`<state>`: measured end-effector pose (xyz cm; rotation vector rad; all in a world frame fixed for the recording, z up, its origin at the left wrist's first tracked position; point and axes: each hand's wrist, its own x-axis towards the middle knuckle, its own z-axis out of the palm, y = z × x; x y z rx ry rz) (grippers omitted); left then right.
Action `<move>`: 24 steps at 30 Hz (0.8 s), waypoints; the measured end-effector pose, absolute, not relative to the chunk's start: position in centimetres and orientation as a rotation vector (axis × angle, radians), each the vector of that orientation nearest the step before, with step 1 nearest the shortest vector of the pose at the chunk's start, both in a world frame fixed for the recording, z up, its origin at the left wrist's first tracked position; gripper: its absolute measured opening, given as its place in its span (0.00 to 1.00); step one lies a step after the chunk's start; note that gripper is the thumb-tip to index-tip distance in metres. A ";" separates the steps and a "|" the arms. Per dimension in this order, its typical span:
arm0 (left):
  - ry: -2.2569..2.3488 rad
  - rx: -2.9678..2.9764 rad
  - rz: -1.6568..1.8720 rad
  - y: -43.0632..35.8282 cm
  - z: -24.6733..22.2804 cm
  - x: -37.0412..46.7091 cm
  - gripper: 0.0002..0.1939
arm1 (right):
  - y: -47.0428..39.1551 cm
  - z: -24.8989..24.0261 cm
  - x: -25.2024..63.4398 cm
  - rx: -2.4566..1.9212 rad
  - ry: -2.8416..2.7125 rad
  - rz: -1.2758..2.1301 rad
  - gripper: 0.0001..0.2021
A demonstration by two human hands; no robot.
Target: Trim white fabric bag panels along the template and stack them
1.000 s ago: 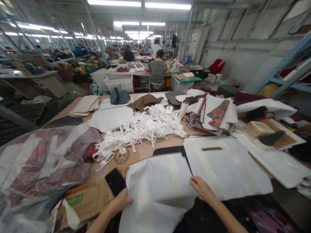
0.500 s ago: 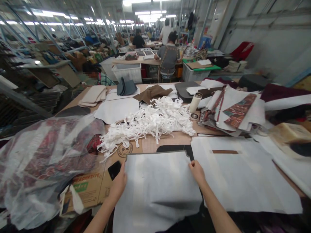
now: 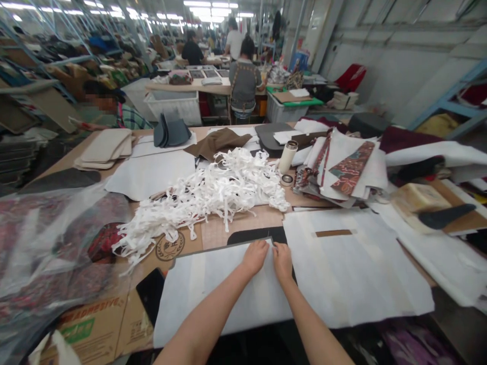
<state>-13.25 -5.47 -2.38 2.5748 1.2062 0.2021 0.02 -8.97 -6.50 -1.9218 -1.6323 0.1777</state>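
Near edge of the desk (image 3: 66, 158): a white sheet (image 3: 190, 291) lies by the middle of this edge, a thin dark border (image 3: 224, 248) along its far side; both forearms reach over it.

Left hand (image 3: 255, 257): on the sheet, just short of its far right corner; the fingers are bent and held together, but whether they pinch the material or only press on it cannot be told.

Right hand (image 3: 282, 259): just beside the left, at that same corner, fingers closed on the sheet's margin.

Sheet corner: apparently the spot being worked. It would go best with the left fingers steadying the material flat while the right ones adjust the margin in small moves.

Dark border: probably the best guide; an even width up to the corner would suggest that the sheet sits square.

Surface of the sheet: it looks thin and likely to crease, so smoothing toward the margin seems wiser than tugging one corner.

Black piece (image 3: 257, 235): beyond the corner, toward the desk's middle, partly hidden by sheet and hands; best kept out of the grip.

Second white sheet (image 3: 353, 274): toward the desk's near right corner, near the right hand; the right forearm should avoid dragging it.

Phone (image 3: 150, 294): beside the sheet's left side, toward the desk's near left corner; shifting the sheet that way could push it.

White strips (image 3: 213, 190): heaped mid-desk, past the border; loose ends could get caught underneath.
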 end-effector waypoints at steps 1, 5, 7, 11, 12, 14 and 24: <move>1.220 2.586 0.154 -5.1 -2.3 -12.8 0.13 | -9.1 -6.6 -0.1 -1.915 -1.660 0.123 0.16; 1.256 2.661 0.076 -4.1 -1.9 -12.5 0.16 | -9.4 -6.9 -0.3 -1.925 -1.787 -0.032 0.18; 1.205 2.720 0.062 -3.8 -1.9 -12.6 0.19 | -9.5 -6.9 -0.3 -1.911 -1.837 -0.052 0.18; 1.108 2.800 0.045 -3.5 -2.1 -12.7 0.19 | -9.6 -7.0 -0.4 -1.889 -1.860 -0.120 0.17; 1.106 2.806 0.046 -3.4 -2.2 -12.7 0.19 | -9.6 -7.0 -0.4 -1.885 -1.863 -0.142 0.17; 1.118 2.809 0.050 -3.4 -2.3 -12.8 0.19 | -9.6 -6.9 -0.4 -1.871 -1.876 -0.172 0.18; 1.126 2.806 0.037 -3.6 -2.1 -12.3 0.18 | -9.3 -6.2 -0.1 -1.834 -1.987 -0.154 0.20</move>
